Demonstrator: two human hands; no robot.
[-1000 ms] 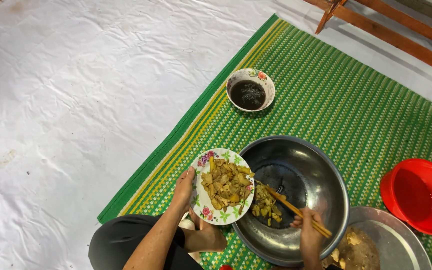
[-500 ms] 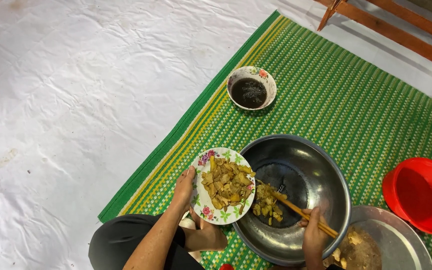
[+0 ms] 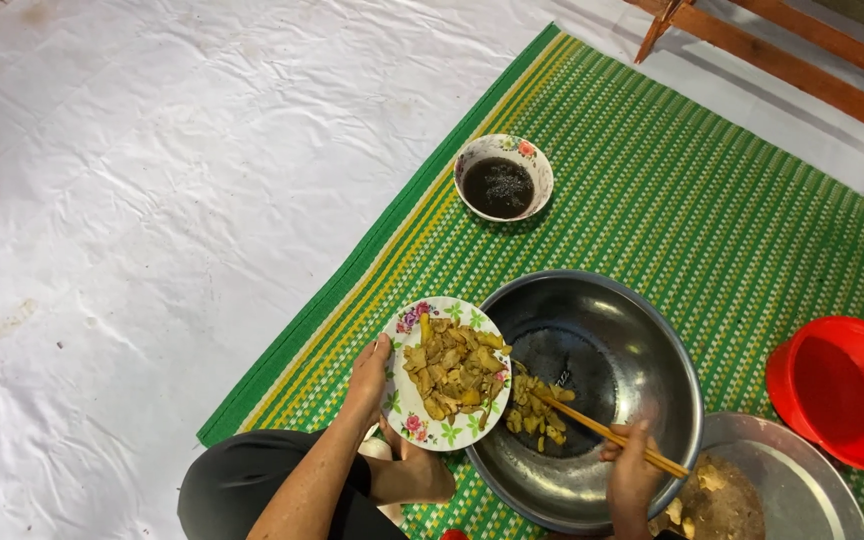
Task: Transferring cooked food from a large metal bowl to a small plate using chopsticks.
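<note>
Green woven mat (image 3: 712, 230) on white sheeting (image 3: 152, 200).

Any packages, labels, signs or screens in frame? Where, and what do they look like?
None in view: no package, label, sign or screen.
Only printed decoration: plate, held at its rim by the left hand beside the steel bowl, round, white, floral rim in pink and green.
Small bowl, farther out on the green mat, round, white, floral rim, dark liquid inside.
</note>
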